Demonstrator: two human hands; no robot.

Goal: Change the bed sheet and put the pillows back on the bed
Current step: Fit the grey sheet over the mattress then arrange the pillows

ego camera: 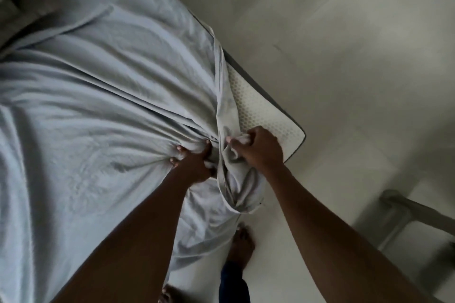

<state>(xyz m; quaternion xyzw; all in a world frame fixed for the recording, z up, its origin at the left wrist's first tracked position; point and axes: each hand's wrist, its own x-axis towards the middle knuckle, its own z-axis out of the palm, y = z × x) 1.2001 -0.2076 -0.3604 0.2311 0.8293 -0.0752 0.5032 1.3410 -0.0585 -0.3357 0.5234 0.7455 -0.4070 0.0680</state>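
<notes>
Gripped a gathered fold of the pale blue bed sheet [98, 106] with the left hand [195, 163], fingers curled tight into the cloth. Clutched the sheet's loose corner in the right hand [258, 149], fist closed round it, just beside the bare mattress [267, 112] corner. Had the sheet spread, creased, over the rest of the bed, its edge hanging toward the floor [344, 69] near a bare foot [241, 243]
</notes>
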